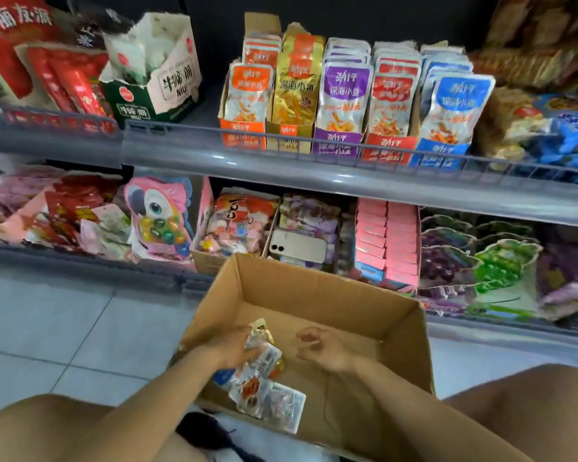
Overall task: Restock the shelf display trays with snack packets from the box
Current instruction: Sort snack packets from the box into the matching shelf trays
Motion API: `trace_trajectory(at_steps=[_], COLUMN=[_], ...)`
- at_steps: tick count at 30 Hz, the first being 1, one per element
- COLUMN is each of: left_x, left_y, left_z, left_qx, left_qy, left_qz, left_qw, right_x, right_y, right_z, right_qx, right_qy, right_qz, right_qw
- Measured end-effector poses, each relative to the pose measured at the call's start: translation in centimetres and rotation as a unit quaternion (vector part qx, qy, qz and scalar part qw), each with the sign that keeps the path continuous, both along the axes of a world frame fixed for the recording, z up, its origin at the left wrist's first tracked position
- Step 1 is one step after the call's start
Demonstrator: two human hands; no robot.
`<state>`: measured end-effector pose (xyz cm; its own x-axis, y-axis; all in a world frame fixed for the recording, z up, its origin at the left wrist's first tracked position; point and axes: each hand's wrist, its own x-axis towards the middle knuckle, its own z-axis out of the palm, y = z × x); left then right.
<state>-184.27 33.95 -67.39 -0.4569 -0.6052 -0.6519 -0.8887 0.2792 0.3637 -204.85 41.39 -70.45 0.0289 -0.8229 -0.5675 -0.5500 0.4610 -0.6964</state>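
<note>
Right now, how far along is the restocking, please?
Done: the five trays look nearly full. In hand: the left hand grips a packet inside the box; the right hand holds nothing. Left: only a few loose packets lie in the box.

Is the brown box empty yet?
Almost empty. The box holds only a few snack packets at its left side, where the left hand grips some; the rest of its floor is bare.
</note>
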Motion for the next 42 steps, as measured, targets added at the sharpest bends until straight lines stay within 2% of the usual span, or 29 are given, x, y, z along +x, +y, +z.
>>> trace_trajectory(at_steps=[8, 11, 14, 17, 21, 26, 30, 32, 34, 36, 38, 40, 42], left_x=[0.7, 0.1, -0.4, -0.5, -0.7, -2.0, -2.7, -2.8, -2.9, -3.2, -3.5, -3.6, -3.4], left_y=[-2.1, -2.9, -3.5, -3.8, -3.8, -3.1, -2.8, -2.9, -2.7, -2.3, -1.6, -0.9, -0.4], left_z=[-5.5, -6.7, -8.1, -8.8, -9.5, -10.2, -9.0, -8.0, -7.3, -6.2, -5.0, -3.4, -1.8], left_qx=[-0.03, -0.074, -0.101, -0.126, -0.13, -0.119, -0.079, -0.069, -0.039, 0.022, 0.082, 0.155, 0.209], left_qy=[-0.129, -0.16, -0.168, -0.168, -0.127, -0.097, -0.038, -0.002, 0.033, 0.092, 0.191, 0.276, 0.348], left_qz=[-0.157, -0.244, -0.274, -0.287, -0.253, -0.199, -0.182, -0.132, -0.021, 0.112, 0.233, 0.345, 0.417], left_qw=[0.979, 0.954, 0.942, 0.935, 0.95, 0.968, 0.979, 0.989, 0.998, 0.989, 0.95, 0.884, 0.813], right_x=[2.5, 2.5, 2.3, 2.3, 2.9, 2.9, 1.8, 1.0, 0.2, -0.4, -0.6, -0.5, -0.3], right_y=[-0.9, -1.1, -1.3, -1.7, -2.3, -2.8, -2.3, -1.9, -1.7, -1.6, -1.5, -1.2, -0.6], right_z=[-5.8, -7.5, -8.1, -8.9, -10.0, -10.7, -10.0, -9.2, -7.9, -6.2, -3.9, -1.6, 0.7], right_qx=[0.073, 0.084, 0.088, 0.088, 0.101, 0.052, 0.027, 0.01, -0.018, -0.044, -0.075, -0.083, -0.066], right_qy=[-0.065, -0.11, -0.147, -0.184, -0.198, -0.163, -0.155, -0.179, -0.199, -0.217, -0.256, -0.299, -0.335], right_qz=[-0.051, -0.125, -0.162, -0.195, -0.228, -0.262, -0.281, -0.3, -0.296, -0.279, -0.287, -0.306, -0.308], right_qw=[0.994, 0.982, 0.972, 0.959, 0.948, 0.95, 0.947, 0.937, 0.934, 0.934, 0.92, 0.9, 0.888])
